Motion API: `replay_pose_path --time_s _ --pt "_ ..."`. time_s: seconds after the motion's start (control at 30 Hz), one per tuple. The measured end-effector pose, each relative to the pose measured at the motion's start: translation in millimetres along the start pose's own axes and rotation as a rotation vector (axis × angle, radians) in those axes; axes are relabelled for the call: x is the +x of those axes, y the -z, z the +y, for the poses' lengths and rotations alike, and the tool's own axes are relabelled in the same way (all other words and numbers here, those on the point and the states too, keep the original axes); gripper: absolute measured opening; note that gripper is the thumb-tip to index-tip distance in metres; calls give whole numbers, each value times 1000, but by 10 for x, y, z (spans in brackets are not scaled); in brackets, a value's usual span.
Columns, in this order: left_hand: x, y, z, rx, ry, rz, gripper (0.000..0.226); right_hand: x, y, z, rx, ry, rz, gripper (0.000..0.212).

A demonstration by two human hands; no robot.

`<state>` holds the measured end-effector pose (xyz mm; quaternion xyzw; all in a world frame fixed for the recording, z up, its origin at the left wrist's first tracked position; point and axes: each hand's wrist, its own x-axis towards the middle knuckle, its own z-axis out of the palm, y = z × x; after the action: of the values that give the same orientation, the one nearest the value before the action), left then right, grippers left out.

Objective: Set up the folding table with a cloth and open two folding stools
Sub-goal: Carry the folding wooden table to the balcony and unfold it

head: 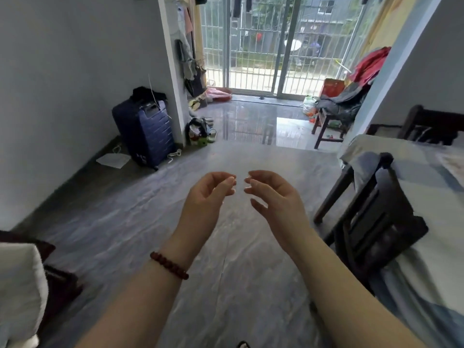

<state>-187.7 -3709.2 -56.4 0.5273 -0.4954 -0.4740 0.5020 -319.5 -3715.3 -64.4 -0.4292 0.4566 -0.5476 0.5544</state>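
Note:
My left hand (209, 197) and my right hand (272, 197) are raised side by side over the grey tiled floor (140, 222), fingertips nearly meeting. Both have loosely curled, parted fingers and hold nothing. A beaded bracelet (169, 265) circles my left wrist. I see no folding table, cloth for it, or folding stool that I can identify in this view.
A dark blue suitcase (145, 131) stands by the left wall. A dark wooden bed frame (371, 222) with light bedding is at the right. A wooden stool piled with clothes (336, 114) is near the barred balcony door (263, 46). Shoes and bags (200, 131) lie by the pillar.

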Motion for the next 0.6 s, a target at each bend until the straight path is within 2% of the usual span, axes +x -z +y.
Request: replay_pose_path --time_s 0.4,0.6 --pt "1849 -653 -128 -14 0 -128 11 1732 439 -47 11 -38 129 13" --pt "3101 -774 -165 -50 -13 -169 11 2877 459 -50 -1 -27 195 14"
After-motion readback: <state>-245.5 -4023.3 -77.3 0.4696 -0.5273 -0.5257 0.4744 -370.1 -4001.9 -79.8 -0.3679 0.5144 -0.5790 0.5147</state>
